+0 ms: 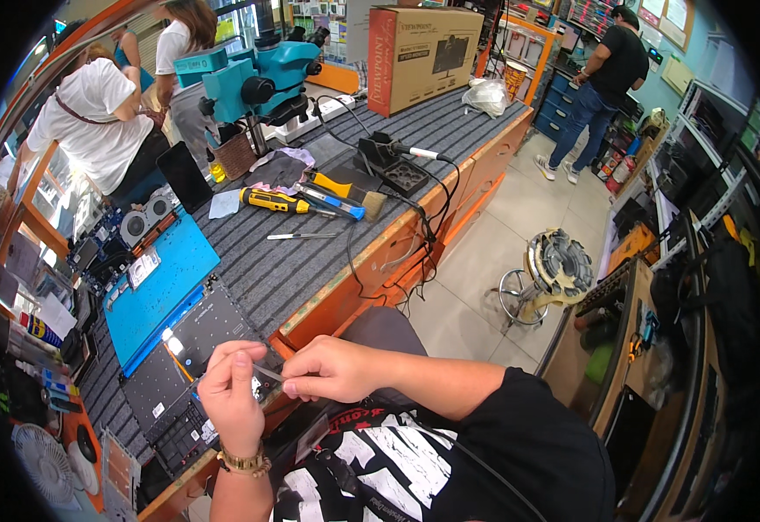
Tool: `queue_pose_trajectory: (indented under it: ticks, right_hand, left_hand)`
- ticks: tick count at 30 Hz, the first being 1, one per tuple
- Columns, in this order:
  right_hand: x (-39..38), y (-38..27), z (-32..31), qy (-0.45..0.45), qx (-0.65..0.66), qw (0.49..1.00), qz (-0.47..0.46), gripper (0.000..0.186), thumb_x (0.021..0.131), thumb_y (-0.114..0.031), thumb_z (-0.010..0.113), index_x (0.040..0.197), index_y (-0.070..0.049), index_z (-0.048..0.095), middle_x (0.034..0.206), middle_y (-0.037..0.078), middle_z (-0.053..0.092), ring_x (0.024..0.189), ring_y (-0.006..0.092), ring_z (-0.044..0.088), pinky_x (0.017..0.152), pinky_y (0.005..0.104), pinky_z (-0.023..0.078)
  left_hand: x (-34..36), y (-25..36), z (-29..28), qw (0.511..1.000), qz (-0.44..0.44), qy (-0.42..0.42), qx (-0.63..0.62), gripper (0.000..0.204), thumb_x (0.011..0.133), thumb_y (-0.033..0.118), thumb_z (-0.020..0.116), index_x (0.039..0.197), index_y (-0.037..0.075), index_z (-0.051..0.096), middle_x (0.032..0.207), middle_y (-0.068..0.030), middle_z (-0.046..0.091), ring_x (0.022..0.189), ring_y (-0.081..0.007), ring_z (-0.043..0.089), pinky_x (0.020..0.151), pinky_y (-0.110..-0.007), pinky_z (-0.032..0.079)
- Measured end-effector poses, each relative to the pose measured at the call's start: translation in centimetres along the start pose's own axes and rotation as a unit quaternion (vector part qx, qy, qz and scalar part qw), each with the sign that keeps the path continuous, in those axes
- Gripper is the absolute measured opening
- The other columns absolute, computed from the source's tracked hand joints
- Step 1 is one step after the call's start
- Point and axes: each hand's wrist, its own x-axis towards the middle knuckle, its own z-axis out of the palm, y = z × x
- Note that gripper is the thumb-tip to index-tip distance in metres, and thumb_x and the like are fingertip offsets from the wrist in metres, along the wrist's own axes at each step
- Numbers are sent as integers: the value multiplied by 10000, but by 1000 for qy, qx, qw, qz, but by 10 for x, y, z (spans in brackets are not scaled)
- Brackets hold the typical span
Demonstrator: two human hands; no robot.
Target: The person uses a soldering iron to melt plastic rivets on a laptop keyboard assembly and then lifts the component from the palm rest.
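Observation:
My left hand (232, 391) and my right hand (323, 370) are closed on a thin, pale, metallic-looking tool (267, 372) that spans between their fingertips; its exact kind is hard to make out. Both hands are over the front edge of the bench, beside a dark laptop body (210, 322) with a grey bottom and small holes. A blue mat (167, 278) lies behind it, with a small silver part (143, 266) and an exposed laptop board with fans (136, 226) at its far end.
On the ridged bench (293, 270) are screwdrivers and a brush (280, 203), a soldering stand (393, 165), a teal microscope (267, 83) and a cardboard box (415, 61). A round stool (554, 265) stands right. Two people (102, 122) are left, another (602, 78) back right.

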Motion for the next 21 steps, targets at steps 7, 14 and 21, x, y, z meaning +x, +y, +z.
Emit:
queue_pose_trajectory:
  ticks: [7, 14, 21]
  right_hand:
    - [-2, 9, -28, 86, -85, 992, 42, 291, 1153, -230, 690, 994, 4, 761, 803, 135, 752, 750, 241, 759, 719, 407, 582]
    - [31, 25, -96, 256, -335, 904, 74, 286, 1120, -255, 712, 1029, -4, 816, 869, 242, 783, 878, 465, 787, 800, 555, 607]
    - [81, 41, -129, 250, -493, 830, 80, 325, 1118, -308, 696, 979, -31, 795, 946, 228, 808, 958, 483, 782, 857, 604, 626]
  left_hand:
    - [-7, -11, -39, 999, 11, 15, 36, 457, 1216, 187, 645, 847, -67, 736, 939, -127, 771, 951, -176, 700, 871, -337, 545]
    - [-40, -10, -55, 993, -62, -86, 48, 402, 1240, 233, 601, 915, 20, 703, 666, -26, 647, 552, -72, 546, 547, -257, 403]
    - [-50, 16, -58, 969, 9, -173, 176, 194, 1057, -31, 663, 1209, 5, 779, 912, -79, 644, 819, -176, 628, 719, -345, 490]
